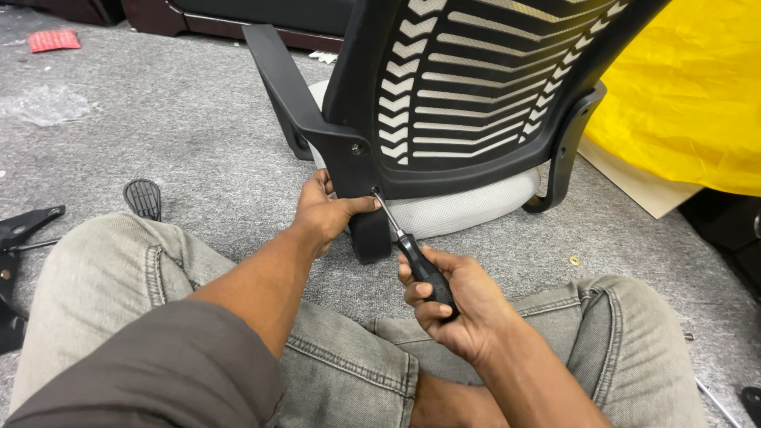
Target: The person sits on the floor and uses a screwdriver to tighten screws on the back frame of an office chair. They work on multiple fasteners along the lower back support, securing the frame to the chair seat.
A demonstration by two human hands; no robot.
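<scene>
The right hand (456,305), low and right of the frame's centre, has its fingers curled tight round the black handle of a screwdriver (412,250), whose thin metal shaft slants up and left so that its tip meets a screw (373,190) in the lower part of the black chair back (476,87). The left hand (323,214), just left of centre, has its fingers wrapped behind the black support post (366,226) with the thumb laid along the front, pointing at the screw; this grip seems meant to steady the frame against the push of the tool. The chair lies tipped on grey carpet (198,119), its pale mesh seat (464,208) touching the floor, so the joint faces the person's lap. A second screw (357,147) sits higher, where the armrest (277,71) joins. A small brass washer (574,260) lies on the carpet to the right, a yellow sheet (690,87) beyond.
</scene>
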